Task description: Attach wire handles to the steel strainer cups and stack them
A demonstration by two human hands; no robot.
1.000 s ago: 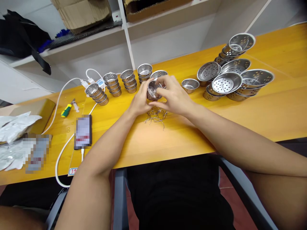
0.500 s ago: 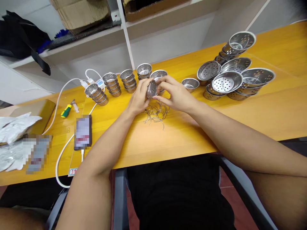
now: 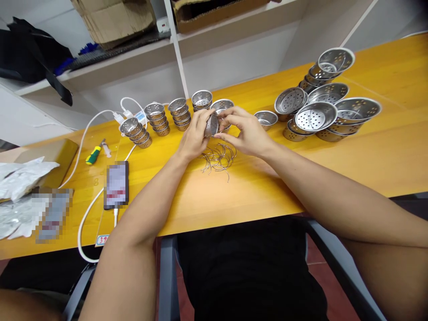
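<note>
My left hand (image 3: 195,136) is closed round a small perforated metal cup (image 3: 211,125), which is tilted on its side above the table. My right hand (image 3: 245,131) is at the cup's right side, thumb and fingers pinched at its rim; what lies between them is too small to make out. Just below the hands is a loose pile of thin curved metal wires (image 3: 219,158). Behind the held cup stands another perforated cup (image 3: 222,105), partly hidden by my fingers. A single cup (image 3: 265,118) stands to the right of my right hand.
Stacked perforated cups (image 3: 154,118) stand along the back left, and larger stacks (image 3: 316,117) at the right. A phone (image 3: 116,185) with a white cable, a green screwdriver (image 3: 93,155) and plastic bags (image 3: 23,178) lie left. Shelves (image 3: 234,33) rise behind the table.
The held cup has turned slightly, showing more of its perforated side. Both hands stay in nearly the same place, and the view has shifted a little.
</note>
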